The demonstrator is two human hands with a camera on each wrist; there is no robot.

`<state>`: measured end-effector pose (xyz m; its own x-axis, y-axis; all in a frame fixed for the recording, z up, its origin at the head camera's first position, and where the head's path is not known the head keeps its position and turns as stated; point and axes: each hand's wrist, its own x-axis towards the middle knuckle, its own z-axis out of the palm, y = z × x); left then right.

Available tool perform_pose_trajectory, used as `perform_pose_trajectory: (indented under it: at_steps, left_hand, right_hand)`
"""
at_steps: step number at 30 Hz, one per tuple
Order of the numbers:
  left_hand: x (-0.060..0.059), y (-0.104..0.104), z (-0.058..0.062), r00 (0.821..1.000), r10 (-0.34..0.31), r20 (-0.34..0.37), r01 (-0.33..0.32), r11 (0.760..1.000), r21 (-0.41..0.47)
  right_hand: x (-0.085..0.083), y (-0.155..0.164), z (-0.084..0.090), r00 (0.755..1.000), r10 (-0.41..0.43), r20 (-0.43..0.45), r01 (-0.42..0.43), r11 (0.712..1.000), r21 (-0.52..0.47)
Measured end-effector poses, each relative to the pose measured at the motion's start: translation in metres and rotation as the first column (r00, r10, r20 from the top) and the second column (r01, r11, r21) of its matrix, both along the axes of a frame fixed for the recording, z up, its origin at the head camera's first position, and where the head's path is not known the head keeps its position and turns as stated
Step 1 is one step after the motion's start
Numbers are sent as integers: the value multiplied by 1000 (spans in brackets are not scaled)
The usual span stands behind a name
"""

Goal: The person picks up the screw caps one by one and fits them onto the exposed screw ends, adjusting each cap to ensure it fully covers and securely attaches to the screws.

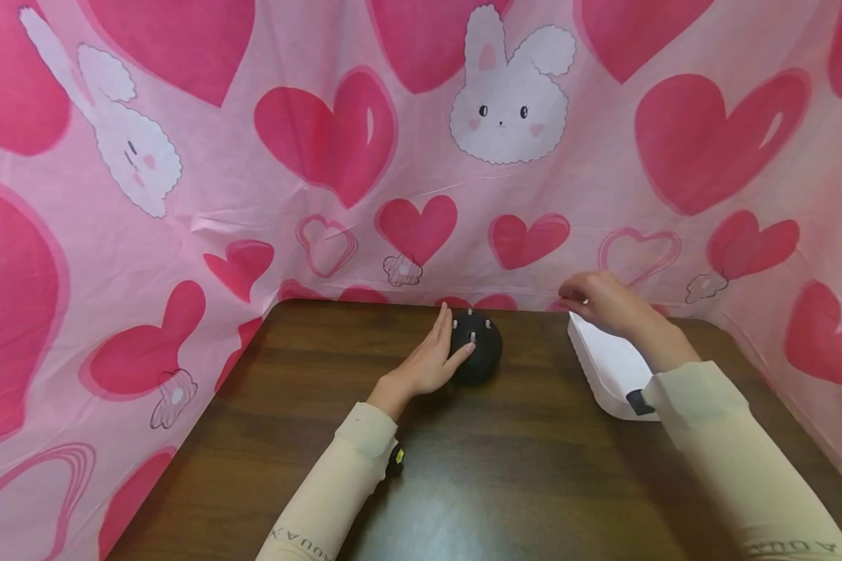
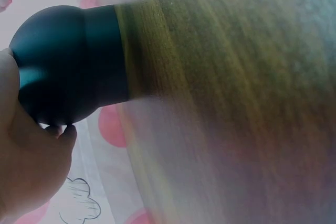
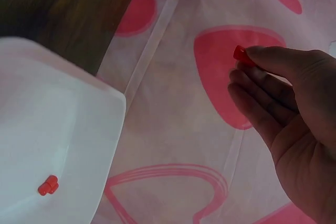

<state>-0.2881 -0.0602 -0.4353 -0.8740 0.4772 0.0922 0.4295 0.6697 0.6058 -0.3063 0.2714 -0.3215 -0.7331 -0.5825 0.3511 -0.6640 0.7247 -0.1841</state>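
A black ball-shaped stand (image 1: 482, 354) with a short cylindrical base (image 2: 107, 56) rests on the table, and several small metal pegs stick up from its top. My left hand (image 1: 428, 362) lies against its left side, fingers straight and thumb across the front. At the right, my right hand (image 1: 613, 305) is over the far end of a white tray (image 1: 606, 351). Between thumb and index finger it pinches a small red piece (image 3: 243, 56), seen in the right wrist view. Similar red pieces (image 3: 48, 185) lie inside the tray.
The brown wooden table (image 1: 505, 475) ends at a pink curtain (image 1: 421, 171) printed with hearts and rabbits, which hangs behind it and along both sides. A small black device (image 1: 638, 401) shows at the right sleeve's cuff, over the tray.
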Motion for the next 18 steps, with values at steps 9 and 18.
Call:
perform_pose_trajectory:
  at_steps: [9,18]
  left_hand:
    - [4,-1,0,1000,0,2,0,1000,-9]
    - [5,-2,-1,1000,-5,-11,5,1000,0]
  right_hand:
    - [5,-17,-1,1000,7,9,-6,994,-113]
    - [9,-30,-3,1000,-10,13,12,984,-179]
